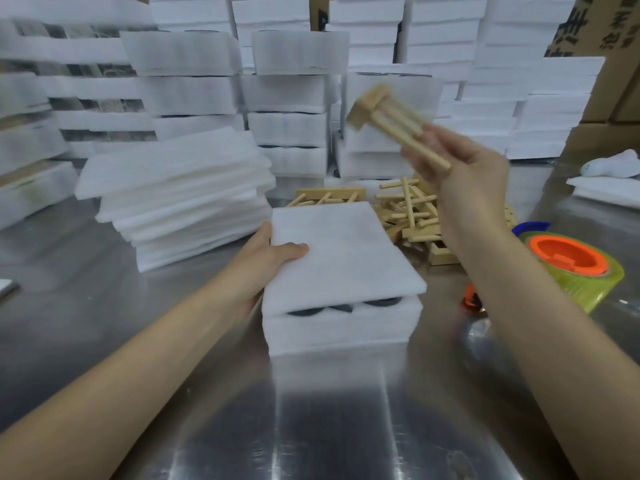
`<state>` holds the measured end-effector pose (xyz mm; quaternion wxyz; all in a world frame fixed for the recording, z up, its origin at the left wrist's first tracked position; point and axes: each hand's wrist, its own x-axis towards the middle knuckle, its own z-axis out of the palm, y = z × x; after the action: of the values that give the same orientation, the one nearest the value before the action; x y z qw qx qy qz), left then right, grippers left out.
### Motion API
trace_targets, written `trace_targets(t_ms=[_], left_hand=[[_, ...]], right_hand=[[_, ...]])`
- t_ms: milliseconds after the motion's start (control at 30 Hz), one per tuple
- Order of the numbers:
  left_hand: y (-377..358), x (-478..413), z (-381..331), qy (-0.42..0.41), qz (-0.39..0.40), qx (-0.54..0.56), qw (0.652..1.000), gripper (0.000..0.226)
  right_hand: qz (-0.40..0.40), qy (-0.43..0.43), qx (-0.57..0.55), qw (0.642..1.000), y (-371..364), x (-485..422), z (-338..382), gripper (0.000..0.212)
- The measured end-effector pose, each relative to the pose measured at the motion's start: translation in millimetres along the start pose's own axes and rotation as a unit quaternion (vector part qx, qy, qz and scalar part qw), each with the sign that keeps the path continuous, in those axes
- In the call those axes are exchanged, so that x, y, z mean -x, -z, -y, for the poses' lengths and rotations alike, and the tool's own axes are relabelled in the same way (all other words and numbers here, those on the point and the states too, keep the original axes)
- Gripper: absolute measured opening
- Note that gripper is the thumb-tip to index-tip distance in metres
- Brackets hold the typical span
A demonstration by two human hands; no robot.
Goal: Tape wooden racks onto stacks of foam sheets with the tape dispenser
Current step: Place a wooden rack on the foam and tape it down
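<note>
A stack of white foam sheets (341, 268) lies on the steel table in the middle, with dark round items showing between its layers at the front. My left hand (268, 259) grips its left edge, thumb on top. My right hand (460, 178) holds a wooden rack (388, 121) up in the air above and behind the stack, fingers curled round its dowels. The tape dispenser (573, 268), orange core with a yellow-green tape roll, sits on the table to the right of my right forearm.
A pile of wooden racks (405, 211) lies behind the stack. Loose foam sheets (176, 199) are piled at the left. Wrapped foam bundles (287, 91) stand stacked along the back. Cardboard boxes (609, 81) stand at the right. The steel table (329, 427) reflects light in front.
</note>
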<state>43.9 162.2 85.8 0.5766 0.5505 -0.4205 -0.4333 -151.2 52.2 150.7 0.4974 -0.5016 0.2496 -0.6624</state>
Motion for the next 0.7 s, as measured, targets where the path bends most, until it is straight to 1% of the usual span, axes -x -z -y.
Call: trace_targets(t_ms=[33,67,100,133,167,233,300,400,500,633,667,700], left_hand=[[0.0,0.5,0.0,0.001,0.002,-0.005,1.000,0.034],[0.1,0.4,0.8,0.000,0.003,-0.013,1.000,0.034],[-0.4,0.9,1.3,0.001,0.002,-0.020,1.000,0.033],[-1.3,0.8,2.0,0.000,-0.006,-0.023,1.000,0.031],[-1.7,0.7,2.9,0.001,-0.023,-0.019,1.000,0.028],[-2.3,1.1,5.7,-0.001,-0.055,-0.005,0.998,0.023],[-2.9,2.7,7.4,-0.009,-0.066,-0.010,0.998,0.024],[-3.2,1.8,9.9,-0.006,-0.064,-0.018,0.998,0.032],[-2.5,-0.5,12.3,0.027,-0.072,0.014,0.997,0.040],[-4.2,-4.6,9.5,0.043,-0.081,0.047,0.995,0.029],[-6.0,-8.2,6.8,0.043,-0.094,0.043,0.994,0.028],[-4.6,-6.8,4.7,0.028,-0.090,0.028,0.995,0.030]], right_hand=[[0.077,-0.035,0.088,0.993,2.8,6.5,-1.2,0.014],[0.160,-0.057,0.199,0.965,7.0,13.3,-5.6,0.013],[0.237,-0.076,0.288,0.925,10.5,20.5,-9.7,0.012],[0.292,-0.089,0.335,0.892,12.6,25.4,-12.9,0.011],[0.320,-0.095,0.351,0.875,13.6,27.8,-13.9,0.011],[0.337,-0.087,0.368,0.862,13.1,27.8,-12.9,0.011],[0.339,-0.074,0.376,0.859,10.4,28.2,-12.6,0.010],[0.334,-0.053,0.376,0.863,6.1,32.5,-16.3,0.008],[0.325,-0.048,0.394,0.858,3.7,34.0,-17.9,0.005],[0.320,-0.004,0.432,0.843,4.0,35.2,-18.8,0.007],[0.316,0.008,0.439,0.841,4.2,35.7,-19.6,0.008],[0.312,0.020,0.447,0.838,4.3,36.0,-19.8,0.008]])
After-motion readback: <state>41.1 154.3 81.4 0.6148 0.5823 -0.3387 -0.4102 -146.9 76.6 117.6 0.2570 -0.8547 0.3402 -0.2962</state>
